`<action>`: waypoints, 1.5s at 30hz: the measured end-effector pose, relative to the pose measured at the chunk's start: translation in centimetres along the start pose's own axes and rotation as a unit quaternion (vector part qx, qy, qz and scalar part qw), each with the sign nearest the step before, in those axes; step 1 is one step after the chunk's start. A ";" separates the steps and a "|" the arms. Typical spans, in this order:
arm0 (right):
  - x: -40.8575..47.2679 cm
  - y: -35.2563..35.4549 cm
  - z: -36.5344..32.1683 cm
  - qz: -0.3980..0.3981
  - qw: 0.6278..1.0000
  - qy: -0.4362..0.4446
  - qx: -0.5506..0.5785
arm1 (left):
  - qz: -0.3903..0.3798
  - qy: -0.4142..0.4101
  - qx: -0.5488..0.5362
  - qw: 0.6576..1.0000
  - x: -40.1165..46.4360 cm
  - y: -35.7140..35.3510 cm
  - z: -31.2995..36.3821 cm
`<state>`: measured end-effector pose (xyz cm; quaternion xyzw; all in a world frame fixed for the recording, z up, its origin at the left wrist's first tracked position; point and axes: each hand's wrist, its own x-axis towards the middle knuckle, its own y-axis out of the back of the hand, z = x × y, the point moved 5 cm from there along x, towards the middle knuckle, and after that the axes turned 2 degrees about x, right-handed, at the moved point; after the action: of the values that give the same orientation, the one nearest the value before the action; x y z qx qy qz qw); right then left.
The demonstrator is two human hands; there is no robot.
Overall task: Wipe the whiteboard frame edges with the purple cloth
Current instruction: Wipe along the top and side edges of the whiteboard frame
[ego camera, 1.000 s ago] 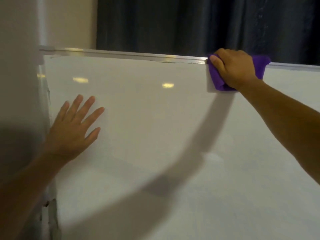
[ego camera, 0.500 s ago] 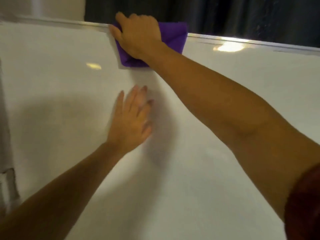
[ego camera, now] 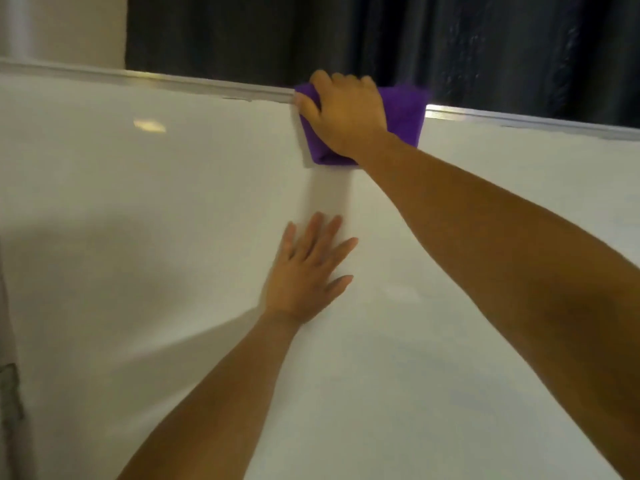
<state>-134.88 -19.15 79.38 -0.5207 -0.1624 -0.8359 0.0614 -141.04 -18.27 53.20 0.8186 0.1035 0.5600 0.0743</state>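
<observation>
A white whiteboard (ego camera: 173,237) fills most of the view, with a silver metal frame edge (ego camera: 194,83) along its top. My right hand (ego camera: 346,114) presses a folded purple cloth (ego camera: 403,114) over that top edge, fingers curled over the rim. The cloth drapes down the board face under the palm. My left hand (ego camera: 308,271) lies flat on the board below, fingers spread, holding nothing.
A dark curtain (ego camera: 415,39) hangs behind the board. A pale wall (ego camera: 62,26) shows at the top left. A grey vertical strip (ego camera: 8,393) runs along the board's left side.
My left hand has shifted right across the board and now sits under the cloth. The view swung sideways; the right hand keeps the cloth on the top edge.
</observation>
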 end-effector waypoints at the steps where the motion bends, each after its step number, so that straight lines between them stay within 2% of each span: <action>1: -1.2 0.3 2.3 -0.004 1.000 -0.005 -0.008 | 0.002 0.000 0.002 1.000 -0.2 0.0 0.0; 7: -7.0 2.2 16.5 -0.032 0.997 -0.066 -0.006 | 0.056 0.010 0.028 0.998 -1.0 0.3 -1.2; 10: -9.5 3.3 21.7 -0.043 0.994 -0.094 -0.020 | 0.048 -0.006 0.051 0.998 -1.6 0.7 -1.5; 16: -10.1 3.3 24.6 -0.025 0.994 -0.105 0.002 | 0.018 0.000 0.057 0.998 -1.1 0.5 -1.5; 22: -10.0 2.4 24.0 0.007 0.996 -0.085 0.009 | 0.013 0.032 0.071 0.997 -1.2 1.3 -0.7; 24: -9.2 2.3 23.0 0.005 0.997 -0.078 0.018 | 0.029 0.018 0.063 0.997 0.2 2.0 1.9; 26: -7.5 2.5 20.5 -0.003 0.999 -0.026 0.042 | 0.026 0.000 0.065 0.998 3.3 2.2 6.8; 29: -5.9 3.2 16.3 -0.019 0.997 0.043 0.067 | 0.029 0.025 0.039 0.998 9.6 1.2 15.5; 33: -7.2 2.9 17.3 -0.020 0.995 0.074 0.058 | 0.023 0.041 0.013 0.999 15.1 -2.7 25.4; 35: -8.6 2.5 20.7 -0.038 0.995 0.074 0.061 | 0.027 0.048 0.029 0.998 15.6 -4.5 27.0; 39: -13.2 1.4 34.3 -0.080 0.995 0.036 0.050 | 0.073 0.025 0.061 0.995 16.4 -6.7 28.5; 41: -16.2 1.1 41.0 -0.079 0.996 0.017 0.036 | 0.097 0.027 0.077 0.992 16.7 -7.3 29.0; 45: -21.6 1.0 51.5 -0.057 0.997 -0.041 0.035 | 0.093 0.014 0.090 0.991 17.0 -7.3 29.3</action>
<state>-81.12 -4.29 81.25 -0.5423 -0.2230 -0.8097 0.0251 -108.37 -7.07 56.16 0.8204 0.0777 0.5639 -0.0541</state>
